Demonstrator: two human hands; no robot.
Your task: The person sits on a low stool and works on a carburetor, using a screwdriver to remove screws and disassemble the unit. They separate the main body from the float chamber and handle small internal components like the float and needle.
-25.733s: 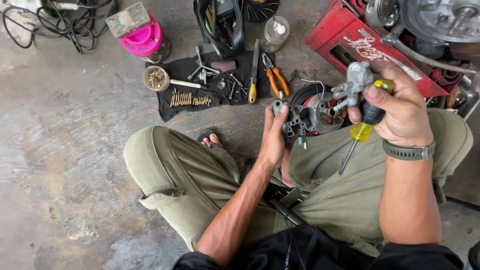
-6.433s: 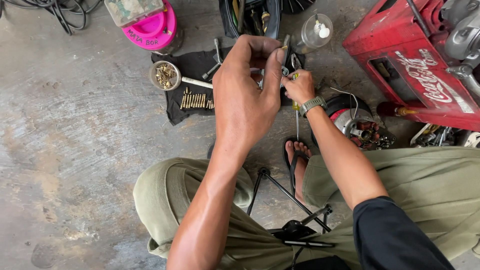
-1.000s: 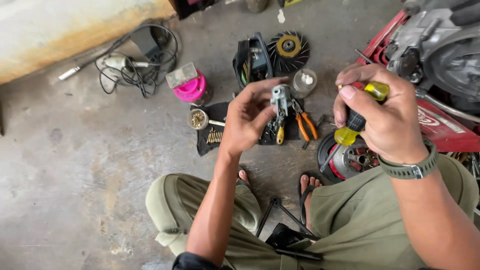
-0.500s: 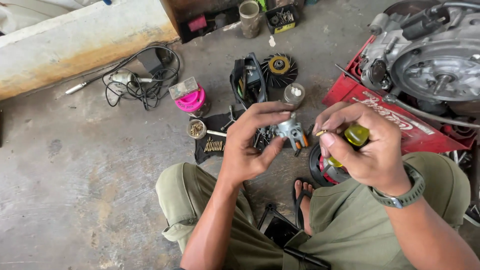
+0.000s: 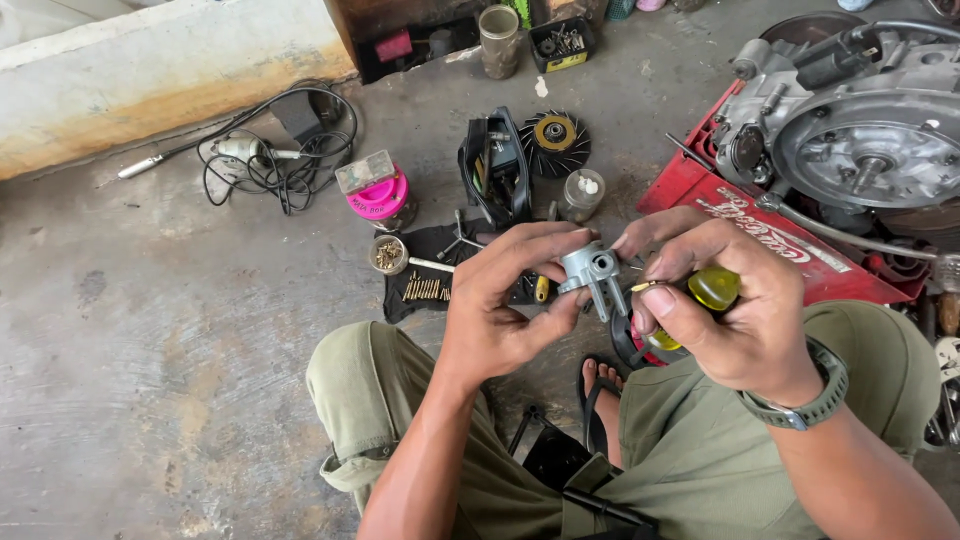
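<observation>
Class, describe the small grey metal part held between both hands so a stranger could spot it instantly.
Start at the red crate on the right, then look left. The left hand and right hand pinch a grey metal part, the only item off the floor.

A concrete floor [image 5: 150, 330] carries all items. A black cloth [image 5: 425, 270] lies at centre, bearing a row of brass screws [image 5: 425, 290] and a T-shaped wrench [image 5: 458, 238]. A small round tin [image 5: 387, 254] of screws sits at the cloth's left edge. A pink tub [image 5: 378, 195] stands just above it, a clear box [image 5: 364, 172] on top. A black cable coil [image 5: 280, 160] lies to the left, near a concrete ledge [image 5: 150, 70]. A black tool pouch [image 5: 492, 170] stands beside a finned black wheel [image 5: 555, 140] and a small jar [image 5: 581, 194]. An engine [image 5: 860, 120] rests on a red crate [image 5: 760, 230] at right.
</observation>
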